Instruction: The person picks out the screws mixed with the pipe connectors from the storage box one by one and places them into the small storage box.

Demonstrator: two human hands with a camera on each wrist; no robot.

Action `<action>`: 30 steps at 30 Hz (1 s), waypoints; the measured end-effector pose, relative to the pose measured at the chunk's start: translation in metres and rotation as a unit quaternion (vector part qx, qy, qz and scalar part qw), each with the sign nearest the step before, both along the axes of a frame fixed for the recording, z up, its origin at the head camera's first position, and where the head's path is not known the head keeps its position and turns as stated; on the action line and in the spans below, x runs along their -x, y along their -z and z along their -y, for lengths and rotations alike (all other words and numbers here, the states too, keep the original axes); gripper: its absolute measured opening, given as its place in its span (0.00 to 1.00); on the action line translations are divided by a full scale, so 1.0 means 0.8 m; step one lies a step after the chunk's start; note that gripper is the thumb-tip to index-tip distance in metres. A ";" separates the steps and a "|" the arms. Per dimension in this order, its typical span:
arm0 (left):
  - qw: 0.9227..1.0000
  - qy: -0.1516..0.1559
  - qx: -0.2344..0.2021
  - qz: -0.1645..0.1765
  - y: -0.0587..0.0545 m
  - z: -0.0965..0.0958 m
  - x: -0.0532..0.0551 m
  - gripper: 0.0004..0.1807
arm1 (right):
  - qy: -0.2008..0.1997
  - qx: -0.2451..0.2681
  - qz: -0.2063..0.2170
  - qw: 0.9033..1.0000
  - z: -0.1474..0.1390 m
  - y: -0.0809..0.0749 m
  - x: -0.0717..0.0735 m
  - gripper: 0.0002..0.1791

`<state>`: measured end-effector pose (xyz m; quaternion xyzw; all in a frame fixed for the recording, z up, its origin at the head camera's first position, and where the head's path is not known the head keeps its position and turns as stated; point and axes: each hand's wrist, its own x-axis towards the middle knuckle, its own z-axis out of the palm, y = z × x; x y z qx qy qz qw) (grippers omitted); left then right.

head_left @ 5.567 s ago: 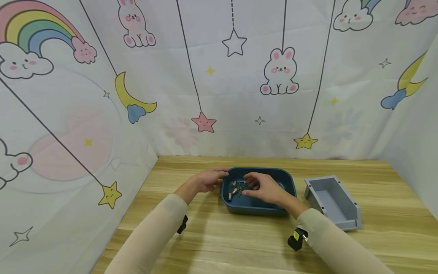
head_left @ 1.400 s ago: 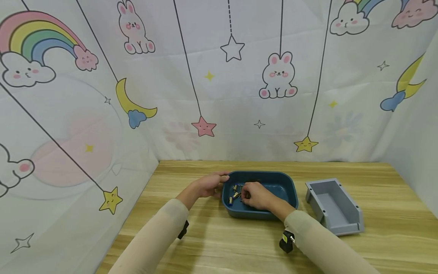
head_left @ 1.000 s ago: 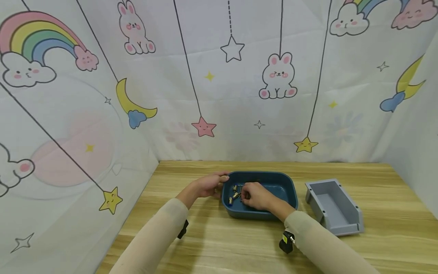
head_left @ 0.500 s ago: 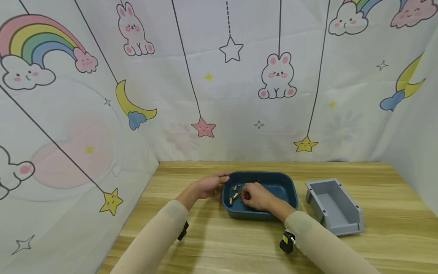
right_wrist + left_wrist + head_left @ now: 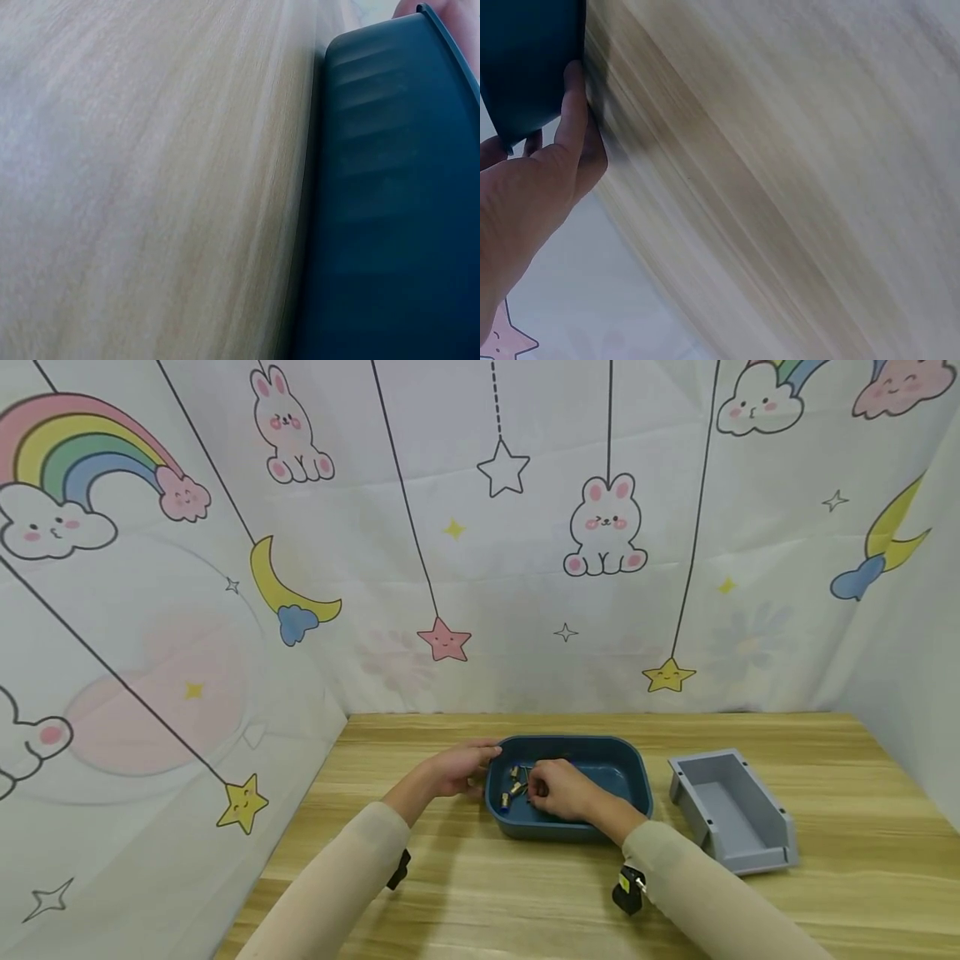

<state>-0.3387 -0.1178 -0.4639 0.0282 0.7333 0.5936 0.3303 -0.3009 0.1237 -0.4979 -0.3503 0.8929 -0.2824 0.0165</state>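
Note:
In the head view a dark blue rectangular tub (image 5: 570,832) stands on the table. My left hand (image 5: 455,768) grips its left end, thumb at the rim; the left wrist view shows the fingers (image 5: 573,112) against the tub's outer wall. My right hand (image 5: 564,789) reaches down inside, fingers curled and fingertips together near the floor. Whether they pinch something is hidden. Just left of them lie several small brass-coloured fittings (image 5: 516,788), some with blue ends, and thin screw-like rods (image 5: 527,770). In the right wrist view the tub's side wall (image 5: 397,195) hides the right hand.
A grey open-front bin (image 5: 738,814) stands to the right of the tub, by the right forearm. The wood-grain table (image 5: 480,893) runs back to a white printed curtain (image 5: 510,568). Black wrist cameras (image 5: 628,890) hang under the sleeves.
Since the oldest frame my right hand has lowered into the tub, its fingers drawing together beside the small parts. Over the last second both hands stay put; only the head view shifts slightly.

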 end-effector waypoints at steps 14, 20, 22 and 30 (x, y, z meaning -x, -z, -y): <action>0.998 -0.026 -0.012 0.051 -0.006 0.002 -0.004 0.26 | -0.004 -0.001 0.002 1.000 0.001 -0.003 -0.003 0.08; 0.999 -0.023 -0.018 0.045 -0.006 0.003 -0.007 0.31 | -0.006 -0.001 -0.003 1.000 0.000 -0.004 -0.002 0.09; 0.999 -0.022 -0.020 0.043 -0.006 0.003 -0.008 0.31 | -0.005 -0.002 -0.002 1.000 0.000 -0.003 -0.001 0.09; 0.999 -0.029 -0.023 0.038 0.000 0.004 -0.008 0.32 | -0.005 0.000 -0.001 1.000 0.001 -0.002 0.000 0.09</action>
